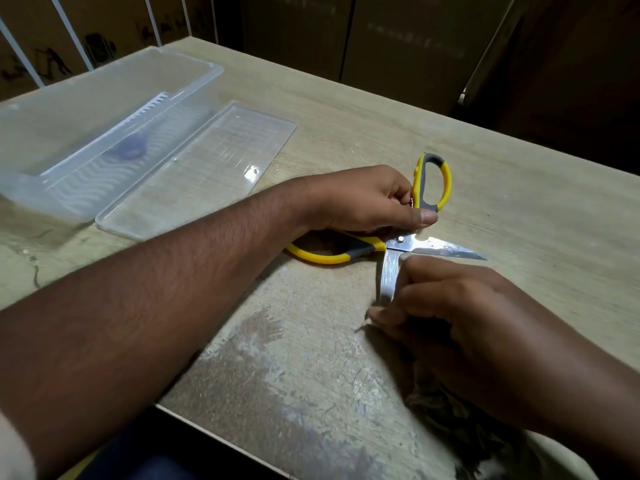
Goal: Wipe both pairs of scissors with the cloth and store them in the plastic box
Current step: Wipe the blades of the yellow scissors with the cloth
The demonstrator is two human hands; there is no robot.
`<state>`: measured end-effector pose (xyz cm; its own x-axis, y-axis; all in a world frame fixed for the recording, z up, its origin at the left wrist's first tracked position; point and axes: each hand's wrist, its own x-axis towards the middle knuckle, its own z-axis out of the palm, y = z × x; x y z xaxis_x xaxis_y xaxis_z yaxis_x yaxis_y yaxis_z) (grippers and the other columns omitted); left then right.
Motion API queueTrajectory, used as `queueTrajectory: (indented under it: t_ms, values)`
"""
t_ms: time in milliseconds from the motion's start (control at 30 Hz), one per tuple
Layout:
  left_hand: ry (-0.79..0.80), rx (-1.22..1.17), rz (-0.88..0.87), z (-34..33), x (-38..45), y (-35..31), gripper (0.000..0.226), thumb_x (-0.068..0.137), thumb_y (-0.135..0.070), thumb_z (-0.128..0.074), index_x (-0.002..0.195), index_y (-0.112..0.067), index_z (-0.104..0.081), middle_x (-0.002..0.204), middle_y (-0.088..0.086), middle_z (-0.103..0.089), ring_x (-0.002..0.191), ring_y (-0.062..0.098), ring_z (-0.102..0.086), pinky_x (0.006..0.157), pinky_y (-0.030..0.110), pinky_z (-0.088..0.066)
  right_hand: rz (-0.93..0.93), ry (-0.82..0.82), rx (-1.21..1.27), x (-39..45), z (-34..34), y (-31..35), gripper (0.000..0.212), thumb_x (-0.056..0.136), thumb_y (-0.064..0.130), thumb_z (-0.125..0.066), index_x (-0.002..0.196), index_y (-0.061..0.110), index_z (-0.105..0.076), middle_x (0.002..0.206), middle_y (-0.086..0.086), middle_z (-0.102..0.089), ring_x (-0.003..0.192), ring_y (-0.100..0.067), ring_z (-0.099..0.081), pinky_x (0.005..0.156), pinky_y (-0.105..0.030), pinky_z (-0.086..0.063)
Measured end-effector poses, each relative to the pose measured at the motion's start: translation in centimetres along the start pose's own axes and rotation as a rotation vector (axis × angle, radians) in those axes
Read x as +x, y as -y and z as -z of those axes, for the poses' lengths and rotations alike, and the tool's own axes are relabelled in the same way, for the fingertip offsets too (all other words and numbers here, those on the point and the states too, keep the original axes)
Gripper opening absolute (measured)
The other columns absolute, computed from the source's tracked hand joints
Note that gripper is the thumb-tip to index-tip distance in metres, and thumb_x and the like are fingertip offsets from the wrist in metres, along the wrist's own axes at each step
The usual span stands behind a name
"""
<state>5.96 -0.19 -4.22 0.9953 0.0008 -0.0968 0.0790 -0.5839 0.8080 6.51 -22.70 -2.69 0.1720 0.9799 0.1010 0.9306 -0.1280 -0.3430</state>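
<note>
Worn, scratched beige tabletop (346,133) is being used before dark cardboard boxes (398,39). Yellow-handled scissors (426,242), spread wide, are being gripped at one handle loop by the left hand (363,200). Just below that grip, one blade is being pinched by the right hand (446,303) with a dark cloth (460,431). Well left of the grip, a clear plastic box (86,133) and its lid (197,168) are lying.

The scissors (408,237) are showing yellow handles with grey parts and shiny silver blades. The plastic box (86,133), at ten o'clock from them, is looking see-through and whitish, with wavy white lines on its floor and a dark blue blob inside. Its clear lid (197,171) is showing thin lines. The table (346,133) is looking pale tan, with brown and white scratchy patches at six o'clock
</note>
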Motion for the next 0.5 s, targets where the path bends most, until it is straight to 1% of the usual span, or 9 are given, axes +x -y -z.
queueTrajectory:
  t_ms: [67, 100, 133, 167, 233, 267, 333, 400, 500]
  values:
    - [0.000, -0.012, -0.005, 0.0, 0.0, 0.1, 0.038, 0.098, -0.045, -0.066, 0.095, -0.007, -0.070, 0.063, -0.009, -0.061, 0.054, 0.005, -0.054, 0.055, 0.021, -0.042, 0.039, 0.057, 0.053, -0.2, 0.7, -0.2, 0.008, 0.095, 0.030, -0.075, 0.093, 0.037, -0.073, 0.092, 0.022, -0.060, 0.084, -0.002, -0.063, 0.067, -0.027, -0.051]
    - [0.004, -0.016, -0.008, 0.0, 0.0, 0.1, 0.038, 0.098, -0.046, -0.066, 0.093, -0.008, -0.070, 0.060, -0.010, -0.060, 0.053, 0.005, -0.052, 0.054, 0.020, -0.041, 0.048, 0.044, 0.084, -0.3, 1.1, -0.5, 0.009, 0.094, 0.026, -0.074, 0.095, 0.035, -0.075, 0.093, 0.021, -0.063, 0.086, -0.002, -0.065, 0.069, -0.024, -0.051]
    - [0.006, -0.018, -0.008, 0.0, 0.0, 0.0, 0.037, 0.097, -0.046, -0.066, 0.092, -0.009, -0.070, 0.059, -0.011, -0.058, 0.052, 0.006, -0.050, 0.054, 0.021, -0.040, 0.044, -0.018, 0.094, -0.3, 1.3, -0.9, 0.012, 0.093, 0.022, -0.072, 0.098, 0.032, -0.076, 0.095, 0.019, -0.065, 0.087, -0.003, -0.066, 0.070, -0.025, -0.051]
    - [0.008, -0.019, -0.007, 0.0, 0.0, 0.1, 0.038, 0.097, -0.047, -0.066, 0.093, -0.009, -0.069, 0.059, -0.010, -0.056, 0.052, 0.007, -0.049, 0.054, 0.022, -0.039, 0.026, -0.122, 0.078, -0.4, 1.4, -1.4, 0.013, 0.094, 0.018, -0.070, 0.100, 0.028, -0.077, 0.098, 0.018, -0.066, 0.088, -0.005, -0.067, 0.070, -0.028, -0.053]
    - [0.009, -0.023, -0.008, 0.0, 0.0, 0.1, 0.043, 0.097, -0.047, -0.066, 0.097, -0.005, -0.069, 0.063, -0.005, -0.056, 0.054, 0.009, -0.048, 0.054, 0.024, -0.038, -0.032, -0.329, -0.015, -0.1, 1.1, -2.1, 0.010, 0.097, 0.016, -0.071, 0.103, 0.018, -0.078, 0.103, 0.008, -0.070, 0.089, -0.014, -0.071, 0.072, -0.037, -0.057]
    - [0.011, -0.025, -0.011, 0.1, 0.0, 0.2, 0.044, 0.097, -0.047, -0.066, 0.098, -0.004, -0.070, 0.065, -0.004, -0.056, 0.056, 0.010, -0.048, 0.055, 0.025, -0.039, -0.062, -0.381, -0.041, 0.2, 0.6, -2.3, 0.011, 0.095, 0.017, -0.074, 0.104, 0.016, -0.079, 0.105, 0.006, -0.071, 0.089, -0.016, -0.072, 0.073, -0.039, -0.058]
    - [0.012, -0.019, -0.021, 0.0, 0.0, 0.2, 0.042, 0.097, -0.048, -0.066, 0.095, -0.006, -0.070, 0.063, -0.005, -0.056, 0.056, 0.010, -0.049, 0.056, 0.026, -0.040, -0.095, -0.369, -0.005, 0.5, -0.3, -2.4, 0.011, 0.092, 0.017, -0.078, 0.103, 0.019, -0.081, 0.104, 0.011, -0.072, 0.089, -0.015, -0.073, 0.073, -0.037, -0.059]
    - [0.008, -0.007, -0.023, 0.0, 0.0, 0.2, 0.041, 0.097, -0.048, -0.065, 0.093, -0.008, -0.070, 0.059, -0.009, -0.056, 0.053, 0.008, -0.049, 0.054, 0.023, -0.040, -0.086, -0.295, 0.043, 0.6, -0.4, -2.3, 0.009, 0.093, 0.022, -0.074, 0.099, 0.022, -0.081, 0.098, 0.017, -0.069, 0.086, -0.013, -0.072, 0.069, -0.032, -0.056]
    - [0.001, 0.001, -0.018, 0.0, 0.1, 0.2, 0.042, 0.098, -0.046, -0.064, 0.094, -0.005, -0.070, 0.052, -0.012, -0.054, 0.047, 0.004, -0.047, 0.048, 0.016, -0.039, -0.050, -0.167, 0.039, 0.3, 0.4, -2.1, 0.009, 0.096, 0.028, -0.068, 0.092, 0.026, -0.076, 0.094, 0.015, -0.067, 0.083, -0.013, -0.069, 0.063, -0.038, -0.054]
